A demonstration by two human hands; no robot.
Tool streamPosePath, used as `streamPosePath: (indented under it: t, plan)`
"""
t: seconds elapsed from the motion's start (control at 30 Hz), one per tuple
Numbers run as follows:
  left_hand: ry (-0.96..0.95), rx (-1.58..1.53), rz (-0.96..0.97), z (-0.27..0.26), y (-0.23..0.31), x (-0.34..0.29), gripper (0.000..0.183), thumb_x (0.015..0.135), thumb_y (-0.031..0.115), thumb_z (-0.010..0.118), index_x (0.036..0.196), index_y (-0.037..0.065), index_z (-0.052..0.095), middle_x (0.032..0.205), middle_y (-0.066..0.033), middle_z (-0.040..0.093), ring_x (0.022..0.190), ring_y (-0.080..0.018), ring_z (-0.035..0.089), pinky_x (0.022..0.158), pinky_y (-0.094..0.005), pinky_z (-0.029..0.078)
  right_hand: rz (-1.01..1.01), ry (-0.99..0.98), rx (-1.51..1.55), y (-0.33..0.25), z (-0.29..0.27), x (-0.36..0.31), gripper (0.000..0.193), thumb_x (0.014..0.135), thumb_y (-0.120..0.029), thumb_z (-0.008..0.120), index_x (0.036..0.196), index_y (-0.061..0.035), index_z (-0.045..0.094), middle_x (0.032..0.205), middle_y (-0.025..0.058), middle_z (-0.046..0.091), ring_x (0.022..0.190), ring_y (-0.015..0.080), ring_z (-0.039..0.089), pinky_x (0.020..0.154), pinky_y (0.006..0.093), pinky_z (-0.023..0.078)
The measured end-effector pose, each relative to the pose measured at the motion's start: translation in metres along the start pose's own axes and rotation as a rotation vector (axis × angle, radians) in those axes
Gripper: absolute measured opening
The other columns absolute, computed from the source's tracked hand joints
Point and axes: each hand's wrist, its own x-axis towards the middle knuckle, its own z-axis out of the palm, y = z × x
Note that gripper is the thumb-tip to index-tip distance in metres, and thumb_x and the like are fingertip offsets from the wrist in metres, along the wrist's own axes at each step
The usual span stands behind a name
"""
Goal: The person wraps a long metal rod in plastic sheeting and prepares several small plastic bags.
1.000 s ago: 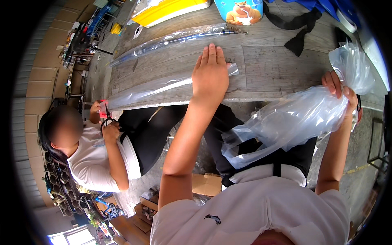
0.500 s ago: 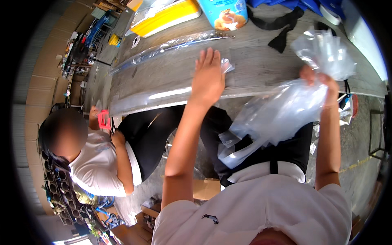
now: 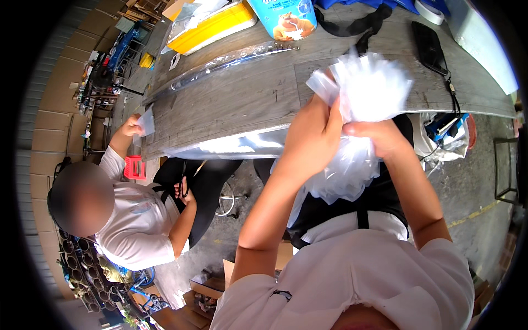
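Observation:
A bunch of clear plastic bags [image 3: 369, 91] is gathered in front of me at the table's near edge, its upper end fanned out and its lower part hanging over my lap. My left hand [image 3: 314, 137] is closed round the narrow middle of the bunch; its fingertips are hidden behind the plastic. My right hand [image 3: 379, 138] grips the same place from the other side, thumb pressed in. Left of my hands, a long clear plastic sleeve [image 3: 236, 145] lies along the table edge, partly hanging over it.
On the table [image 3: 231, 107] lie wrapped metal rods [image 3: 220, 65], a yellow box [image 3: 212, 28], a blue packet [image 3: 283, 19], a black strap [image 3: 360, 25] and a black phone-like device [image 3: 429, 48] with a cord. At left, a co-worker [image 3: 148, 214] holds a plastic piece [image 3: 147, 121] and scissors [image 3: 184, 187].
My left hand has left the tabletop and taken hold of the bunch. My right hand has brought it leftward, uncovering the black device. The co-worker's hand has risen to the table corner with plastic.

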Motion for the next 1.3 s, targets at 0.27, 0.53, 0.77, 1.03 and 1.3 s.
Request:
streamPosePath:
  t: [0.27,0.53,0.77,1.03,1.3]
  plan:
    - [-0.297,0.006,-0.251,0.047,-0.138,-0.144,0.054,0.095,0.040,0.046,0.137,0.007,0.040,0.135,-0.0164,0.048,0.124,-0.0342,0.045,0.101,-0.0395,0.037,-0.382,-0.299,0.396,-0.046,-0.091,0.029,0.015,0.078,-0.013,0.059,0.078,-0.0092,0.045,0.060,-0.0011,0.041,0.062,0.0100,0.043,0.068,0.0242,0.040]
    - [0.741,0.884,-0.245,-0.107,-0.182,-0.152,0.084,0.066,0.025,0.081,0.135,0.003,0.040,0.135,-0.0206,0.044,0.126,-0.0382,0.040,0.104,-0.0449,0.034,-0.390,-0.221,0.419,-0.031,-0.136,0.032,0.018,0.080,-0.015,0.057,0.083,-0.0081,0.041,0.065,-0.0053,0.038,0.061,0.0039,0.036,0.070,0.0211,0.032]
    - [0.982,1.187,0.119,-0.232,-0.190,-0.076,0.074,0.073,0.017,0.073,0.137,0.008,0.038,0.141,-0.0191,0.037,0.132,-0.0400,0.031,0.109,-0.0493,0.026,-0.295,-0.181,0.375,-0.033,-0.121,0.035,0.021,0.081,-0.017,0.058,0.088,-0.0053,0.043,0.064,-0.0052,0.038,0.062,0.0049,0.037,0.072,0.0215,0.033]
    - [0.743,1.041,0.200,-0.194,-0.198,-0.006,0.016,0.089,0.013,0.054,0.096,0.000,0.062,0.109,-0.0159,0.064,0.103,-0.0317,0.060,0.093,-0.0427,0.045,-0.280,-0.260,0.348,-0.040,-0.124,0.035,0.023,0.077,-0.015,0.059,0.091,-0.0057,0.044,0.061,-0.0035,0.040,0.060,0.0082,0.039,0.070,0.0245,0.035]
    - [0.520,0.873,0.263,-0.078,-0.140,0.029,0.028,0.090,0.015,0.054,0.113,-0.001,0.056,0.121,-0.0242,0.056,0.107,-0.0383,0.056,0.091,-0.0425,0.047,-0.312,-0.218,0.331,-0.041,-0.117,0.031,0.023,0.075,-0.016,0.059,0.090,-0.0049,0.045,0.059,-0.0028,0.041,0.060,0.0092,0.040,0.070,0.0254,0.035]
